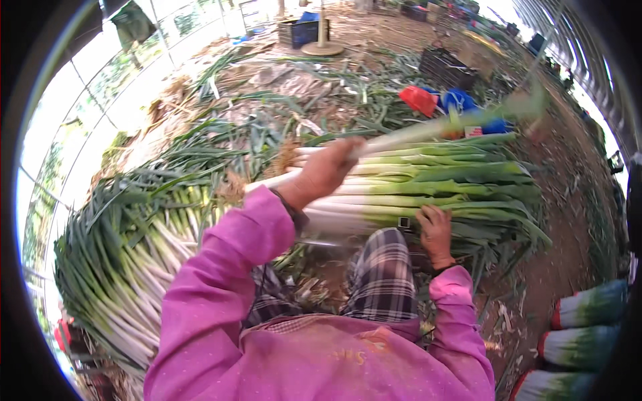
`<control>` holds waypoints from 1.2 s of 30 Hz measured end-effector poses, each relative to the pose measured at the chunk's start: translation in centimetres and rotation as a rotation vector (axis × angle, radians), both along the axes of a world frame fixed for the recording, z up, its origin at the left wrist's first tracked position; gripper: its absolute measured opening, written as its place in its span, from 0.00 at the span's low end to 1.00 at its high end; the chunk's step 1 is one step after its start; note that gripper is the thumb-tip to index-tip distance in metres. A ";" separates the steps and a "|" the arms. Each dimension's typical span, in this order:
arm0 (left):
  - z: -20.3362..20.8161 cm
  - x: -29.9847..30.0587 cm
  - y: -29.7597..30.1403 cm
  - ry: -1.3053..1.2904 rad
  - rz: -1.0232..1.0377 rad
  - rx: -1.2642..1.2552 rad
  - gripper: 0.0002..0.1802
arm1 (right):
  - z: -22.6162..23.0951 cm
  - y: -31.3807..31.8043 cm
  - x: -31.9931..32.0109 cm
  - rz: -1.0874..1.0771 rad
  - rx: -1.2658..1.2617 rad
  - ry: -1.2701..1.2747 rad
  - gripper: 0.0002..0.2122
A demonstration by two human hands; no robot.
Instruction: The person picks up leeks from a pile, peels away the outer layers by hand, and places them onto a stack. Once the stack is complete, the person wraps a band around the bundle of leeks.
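My left hand (326,170) is closed around the white stalk of a long green onion (428,129), lifted above a stacked row of cleaned green onions (435,190) lying in front of my knees. The raised onion's green top blurs toward the upper right. My right hand (435,232) rests palm down on the near side of that stack, fingers curled on the stalks. A large heap of green onions (127,254) with roots lies at my left. Both arms wear pink sleeves; my legs show checked trousers.
Trimmed leaves and husks litter the dirt floor (575,220). Bundled green onions (588,304) lie at the lower right. A red item (419,99) and blue items (461,100) sit behind the stack, dark crates (447,67) farther back, a greenhouse wall (100,80) at left.
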State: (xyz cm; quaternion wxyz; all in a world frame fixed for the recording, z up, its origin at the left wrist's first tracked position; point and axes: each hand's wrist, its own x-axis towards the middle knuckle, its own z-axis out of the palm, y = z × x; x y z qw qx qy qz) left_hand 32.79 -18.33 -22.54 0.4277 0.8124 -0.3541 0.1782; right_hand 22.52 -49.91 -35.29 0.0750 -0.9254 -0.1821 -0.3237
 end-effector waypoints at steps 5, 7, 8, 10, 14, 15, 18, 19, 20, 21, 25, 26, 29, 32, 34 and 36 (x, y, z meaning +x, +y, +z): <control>-10.3 -1.5 -7.3 0.026 -0.105 0.375 0.21 | -0.2 -0.9 -0.8 -0.032 0.028 0.056 0.15; -12.2 -1.6 -7.8 0.043 -0.021 0.247 0.20 | 0.0 -0.7 -0.9 -0.060 0.030 0.072 0.16; -12.6 -1.4 -7.7 0.044 -0.045 0.239 0.20 | 0.5 -0.5 -0.8 -0.047 0.043 0.083 0.16; -12.6 -1.4 -7.7 -0.047 0.047 0.272 0.20 | 0.7 -0.4 -1.1 -0.057 0.048 0.103 0.16; -12.6 -1.9 -8.5 -0.007 0.038 0.327 0.21 | 0.9 -0.7 -1.4 -0.074 0.035 0.100 0.15; -12.9 -1.9 -8.2 -0.025 0.057 0.312 0.22 | 1.2 -0.4 -1.3 -0.065 0.038 0.118 0.15; -13.4 -1.8 -7.9 -0.028 0.083 0.282 0.22 | 1.8 0.5 -0.8 -0.040 0.026 0.066 0.15; -13.3 -1.7 -7.7 -0.018 0.089 0.268 0.22 | 1.9 0.8 -0.5 -0.027 0.014 -0.009 0.14; -13.3 -1.8 -7.5 -0.011 0.111 0.274 0.22 | 2.1 1.2 0.0 -0.005 0.020 -0.004 0.14; -13.5 -1.8 -7.4 -0.018 0.094 0.250 0.22 | 2.3 1.5 0.7 -0.073 -0.058 -0.038 0.14; -15.5 -1.2 -7.3 -0.108 0.069 0.136 0.21 | 2.3 0.2 1.8 -0.068 -0.012 -0.061 0.12; -15.5 -1.5 -6.5 -0.124 0.087 0.131 0.20 | 2.6 -0.1 1.9 -0.037 0.007 -0.037 0.11; -16.4 -1.6 -2.0 -0.044 0.221 0.125 0.18 | 2.3 0.0 2.6 -0.018 0.023 -0.001 0.12; -17.0 -1.4 2.6 0.044 0.415 0.149 0.13 | 2.3 1.0 2.7 -0.022 0.013 -0.013 0.12; -17.4 -1.6 5.1 0.105 0.463 0.108 0.12 | 2.4 1.2 3.0 -0.030 0.001 -0.018 0.13; -17.5 -0.4 5.7 0.201 0.427 0.107 0.12 | 2.6 1.5 3.6 -0.073 -0.045 -0.025 0.12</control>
